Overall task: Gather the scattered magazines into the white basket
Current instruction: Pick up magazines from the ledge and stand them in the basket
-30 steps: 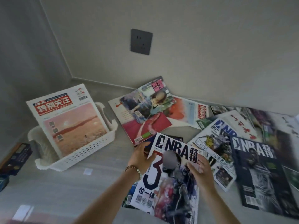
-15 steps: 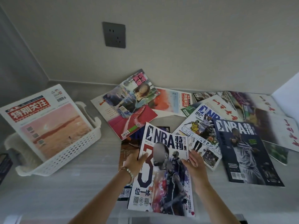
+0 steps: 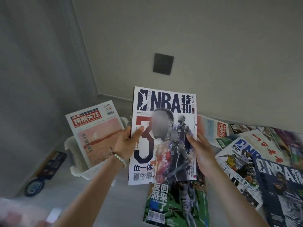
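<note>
A white NBA magazine (image 3: 165, 112) with a big red and navy "3" is held upright in the air, cover toward me. My left hand (image 3: 127, 141) grips its left edge, thumb on the cover. My right hand (image 3: 199, 145) holds its right edge. The white basket (image 3: 85, 172) stands at the left on the grey surface, partly behind my left arm. A pink-cover magazine (image 3: 96, 133) with a red title leans upright in it. Several more magazines lie scattered: a green one (image 3: 177, 205) below the raised one, NBA issues (image 3: 242, 158) at the right.
A dark wall socket (image 3: 163, 64) sits on the back wall. Walls meet in a corner behind the basket. A dark box (image 3: 52, 164) and a round blue item (image 3: 34, 187) lie left of the basket. A dark NBA magazine (image 3: 282, 185) covers the near right.
Both hands have lifted the white NBA magazine off the pile to upright in the air, uncovering the green magazine beneath. The view has swung toward the basket.
</note>
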A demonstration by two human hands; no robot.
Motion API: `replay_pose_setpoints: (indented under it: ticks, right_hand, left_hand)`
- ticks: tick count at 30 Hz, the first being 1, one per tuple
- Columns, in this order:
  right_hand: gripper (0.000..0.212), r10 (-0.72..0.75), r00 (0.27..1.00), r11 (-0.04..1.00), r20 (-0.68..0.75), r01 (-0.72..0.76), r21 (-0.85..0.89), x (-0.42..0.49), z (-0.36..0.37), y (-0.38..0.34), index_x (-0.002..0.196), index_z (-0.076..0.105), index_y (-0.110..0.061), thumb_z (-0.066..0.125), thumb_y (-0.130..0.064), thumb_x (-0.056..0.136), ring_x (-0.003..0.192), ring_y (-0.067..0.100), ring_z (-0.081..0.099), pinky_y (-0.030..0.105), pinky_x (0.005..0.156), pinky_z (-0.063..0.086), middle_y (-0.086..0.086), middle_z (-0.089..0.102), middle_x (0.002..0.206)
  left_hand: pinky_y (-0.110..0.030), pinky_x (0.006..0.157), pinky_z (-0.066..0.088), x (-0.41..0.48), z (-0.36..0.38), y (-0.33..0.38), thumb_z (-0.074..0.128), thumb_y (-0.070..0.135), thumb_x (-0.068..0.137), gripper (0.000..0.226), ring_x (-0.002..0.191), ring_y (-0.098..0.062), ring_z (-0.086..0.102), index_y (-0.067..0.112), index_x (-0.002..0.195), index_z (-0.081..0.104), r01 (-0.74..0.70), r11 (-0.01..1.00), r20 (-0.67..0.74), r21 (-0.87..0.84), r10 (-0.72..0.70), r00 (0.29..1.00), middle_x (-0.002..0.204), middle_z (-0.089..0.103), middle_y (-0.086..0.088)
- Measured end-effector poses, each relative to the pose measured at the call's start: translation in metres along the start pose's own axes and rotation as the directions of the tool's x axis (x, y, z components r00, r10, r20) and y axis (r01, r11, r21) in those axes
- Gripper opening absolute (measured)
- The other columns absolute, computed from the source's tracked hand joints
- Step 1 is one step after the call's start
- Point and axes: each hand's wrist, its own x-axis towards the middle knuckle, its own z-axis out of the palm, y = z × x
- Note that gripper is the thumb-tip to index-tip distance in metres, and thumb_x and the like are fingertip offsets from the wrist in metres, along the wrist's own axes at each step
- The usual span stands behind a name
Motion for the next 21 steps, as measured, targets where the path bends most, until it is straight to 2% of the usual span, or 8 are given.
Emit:
replay_pose_setpoints:
  ticks: [2,3,6,8,11,14,17,21]
  right_hand:
    - [0.025,-0.062,0.997,0.997,0.042,0.064,-0.032,0.023,0.037,-0.022,0.102,0.058,-0.043,0.067,-0.031,0.081,0.076,-0.015,0.063,0.006,0.061,0.046,-0.03,0.069,0.084]
    - [0.022,-0.093,0.993,0.994,0.07,0.097,-0.052,0.033,0.058,-0.031,0.096,0.059,-0.044,0.067,-0.029,0.082,0.075,-0.016,0.063,0.004,0.058,0.046,-0.03,0.068,0.083]
    - [0.017,-0.176,0.97,0.972,0.169,0.198,-0.128,0.057,0.12,-0.048,0.091,0.061,-0.041,0.065,-0.026,0.085,0.078,-0.012,0.065,0.005,0.065,0.048,-0.029,0.069,0.082]
    - [0.016,-0.21,0.947,0.96,0.242,0.246,-0.131,0.071,0.155,-0.051,0.099,0.063,-0.033,0.062,-0.022,0.088,0.083,-0.006,0.067,0.007,0.07,0.049,-0.022,0.071,0.088]
    - [0.026,-0.24,0.914,0.948,0.328,0.293,-0.123,0.091,0.197,-0.042,0.115,0.061,-0.015,0.059,-0.017,0.089,0.088,-0.002,0.067,0.007,0.071,0.048,-0.006,0.071,0.103]
    - [0.03,-0.238,0.898,0.937,0.369,0.312,-0.156,0.11,0.223,-0.026,0.119,0.057,-0.013,0.059,-0.018,0.089,0.084,-0.006,0.066,0.006,0.07,0.048,-0.003,0.069,0.106]
    - [0.029,-0.192,0.897,0.921,0.398,0.305,-0.243,0.127,0.236,-0.006,0.117,0.053,-0.015,0.059,-0.02,0.089,0.095,0.007,0.066,0.016,0.08,0.052,0.001,0.067,0.11]
    - [0.025,-0.148,0.875,0.853,0.461,0.349,-0.388,0.139,0.235,0.018,0.109,0.052,-0.012,0.061,-0.018,0.087,0.092,0.014,0.066,0.021,0.075,0.055,-0.002,0.067,0.101]
  left_hand:
    - [-0.011,0.061,0.051,0.008,-0.032,0.003,0.057,0.031,0.086,0.006,0.071,0.005,0.065,0.034,0.084,0.061,-0.002,0.999,-0.152,-0.052,-0.006,0.988,0.076,0.071,0.018]
    - [-0.016,0.064,0.053,0.011,-0.048,0.002,0.058,0.032,0.085,0.009,0.076,0.003,0.066,0.04,0.085,0.061,0.006,0.997,-0.226,-0.076,-0.023,0.974,0.079,0.071,0.02]
    - [-0.024,0.065,0.054,0.02,-0.095,-0.004,0.057,0.031,0.086,0.011,0.08,-0.005,0.067,0.041,0.091,0.059,0.025,0.995,-0.38,-0.096,-0.06,0.923,0.086,0.07,0.014]
    - [-0.019,0.062,0.053,0.027,-0.123,-0.012,0.054,0.027,0.089,0.017,0.08,-0.007,0.068,0.025,0.105,0.059,0.008,0.998,-0.426,-0.061,-0.033,0.904,0.095,0.069,0.006]
    - [-0.031,0.072,0.053,0.037,-0.154,-0.032,0.052,0.026,0.09,0.032,0.092,-0.025,0.065,0.007,0.116,0.054,0.044,0.995,-0.477,-0.085,-0.079,0.875,0.107,0.066,-0.012]
    - [-0.023,0.063,0.048,0.047,-0.17,-0.051,0.054,0.032,0.089,0.027,0.084,-0.016,0.064,0.015,0.109,0.052,0.111,0.987,-0.511,-0.12,-0.157,0.845,0.104,0.065,-0.004]
    - [-0.019,0.06,0.046,0.053,-0.178,-0.07,0.056,0.032,0.087,0.026,0.077,-0.005,0.061,0.018,0.109,0.053,0.158,0.985,-0.543,-0.067,-0.168,0.823,0.096,0.065,0.002]
    - [-0.037,0.076,0.053,0.051,-0.178,-0.098,0.06,0.028,0.085,0.01,0.09,-0.023,0.063,0.024,0.094,0.056,0.226,0.967,-0.536,0.115,-0.131,0.834,0.1,0.065,-0.004]
